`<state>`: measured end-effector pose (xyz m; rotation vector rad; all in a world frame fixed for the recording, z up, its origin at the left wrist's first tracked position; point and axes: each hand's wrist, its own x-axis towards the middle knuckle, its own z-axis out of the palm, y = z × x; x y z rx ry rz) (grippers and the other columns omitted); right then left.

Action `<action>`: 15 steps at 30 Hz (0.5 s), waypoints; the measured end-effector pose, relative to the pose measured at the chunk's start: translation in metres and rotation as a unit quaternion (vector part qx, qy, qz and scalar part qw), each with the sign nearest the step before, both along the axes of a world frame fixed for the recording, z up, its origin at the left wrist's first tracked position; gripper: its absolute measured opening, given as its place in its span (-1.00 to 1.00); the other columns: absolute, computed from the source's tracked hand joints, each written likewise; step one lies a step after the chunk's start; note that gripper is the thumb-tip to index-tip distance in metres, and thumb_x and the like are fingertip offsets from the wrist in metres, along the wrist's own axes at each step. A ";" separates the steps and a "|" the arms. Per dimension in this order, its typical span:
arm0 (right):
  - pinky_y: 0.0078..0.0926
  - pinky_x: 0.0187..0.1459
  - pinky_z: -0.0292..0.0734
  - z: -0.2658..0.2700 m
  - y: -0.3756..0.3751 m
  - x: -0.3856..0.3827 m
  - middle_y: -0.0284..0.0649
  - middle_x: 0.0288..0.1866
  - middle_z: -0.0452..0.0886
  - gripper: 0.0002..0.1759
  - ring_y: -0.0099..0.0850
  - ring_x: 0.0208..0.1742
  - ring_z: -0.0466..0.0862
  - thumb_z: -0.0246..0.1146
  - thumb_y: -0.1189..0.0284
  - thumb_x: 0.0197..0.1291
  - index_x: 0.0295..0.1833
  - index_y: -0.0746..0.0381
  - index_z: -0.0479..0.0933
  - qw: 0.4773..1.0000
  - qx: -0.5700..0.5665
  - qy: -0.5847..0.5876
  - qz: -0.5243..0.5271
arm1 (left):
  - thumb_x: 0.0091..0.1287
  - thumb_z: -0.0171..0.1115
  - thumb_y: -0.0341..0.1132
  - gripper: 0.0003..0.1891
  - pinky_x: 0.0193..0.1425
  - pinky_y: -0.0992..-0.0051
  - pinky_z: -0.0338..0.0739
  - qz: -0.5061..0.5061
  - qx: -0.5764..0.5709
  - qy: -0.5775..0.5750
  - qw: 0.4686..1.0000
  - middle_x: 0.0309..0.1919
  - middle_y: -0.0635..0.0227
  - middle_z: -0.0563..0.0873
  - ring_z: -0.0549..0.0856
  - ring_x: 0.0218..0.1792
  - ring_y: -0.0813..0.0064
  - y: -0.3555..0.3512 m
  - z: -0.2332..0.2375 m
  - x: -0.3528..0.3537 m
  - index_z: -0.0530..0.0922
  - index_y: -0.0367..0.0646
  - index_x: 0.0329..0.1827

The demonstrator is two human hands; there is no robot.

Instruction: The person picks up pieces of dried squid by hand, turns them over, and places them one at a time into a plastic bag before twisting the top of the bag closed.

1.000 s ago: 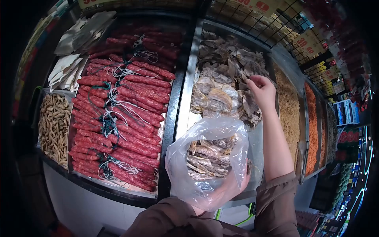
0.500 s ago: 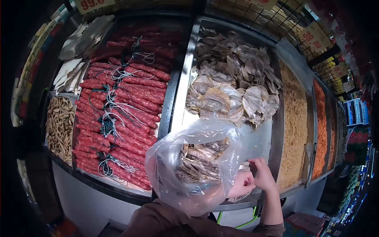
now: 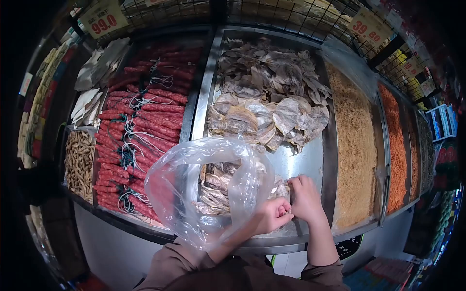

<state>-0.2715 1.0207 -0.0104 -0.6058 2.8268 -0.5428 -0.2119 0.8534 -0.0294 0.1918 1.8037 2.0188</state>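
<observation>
Near the front edge of a metal tray (image 3: 303,162), my two hands are close together. My left hand (image 3: 274,216) has its fingers curled shut, and whatever lies in them is hidden. Just right of it, my right hand (image 3: 305,200) bends its fingers closed at the edge of a dried fish (image 3: 280,188), partly covered by the hands. A clear plastic bag (image 3: 170,160) stands wide around my left forearm, its mouth facing up. Through it show several dried fish (image 3: 216,186). Behind lies a heap of flat, grey-brown dried fish (image 3: 272,92).
Red sausages (image 3: 158,116) tied with string fill the tray on the left, beside brown dried strips (image 3: 80,157) and pale flat sheets (image 3: 87,105). On the right are bins of tan shreds (image 3: 357,160) and orange dried goods (image 3: 394,150). A wire grid (image 3: 272,14) carries price signs (image 3: 370,26).
The view has shifted, so trays, bag and hands sit further left. My hands remain close together at the tray's front, with the right fingers slightly more raised. The bag stays around the left forearm.
</observation>
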 end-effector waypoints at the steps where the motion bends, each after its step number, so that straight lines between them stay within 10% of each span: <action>1: -0.20 0.08 0.45 -0.004 0.000 -0.002 -0.07 -0.04 0.49 -0.36 -0.05 0.06 0.49 0.51 0.40 -0.38 -0.02 0.24 0.51 1.000 0.028 -0.001 0.005 | 0.29 0.37 -0.39 -0.80 -0.49 0.67 0.33 -0.003 0.000 0.002 1.000 -0.51 0.58 0.50 0.40 -0.54 0.80 0.000 -0.001 0.000 0.52 -0.26 -0.17; 15: -0.57 -0.13 0.50 -0.034 0.036 -0.020 -0.31 -0.25 0.65 -0.60 -0.54 -0.20 0.60 0.62 0.46 -0.16 -0.16 0.35 0.67 0.937 -0.320 -0.062 -0.126 | 0.25 0.42 -0.29 -0.74 -0.42 0.61 0.44 0.019 -0.087 0.027 0.996 -0.54 0.52 0.53 0.48 -0.52 0.73 0.000 0.003 0.001 0.52 -0.23 -0.19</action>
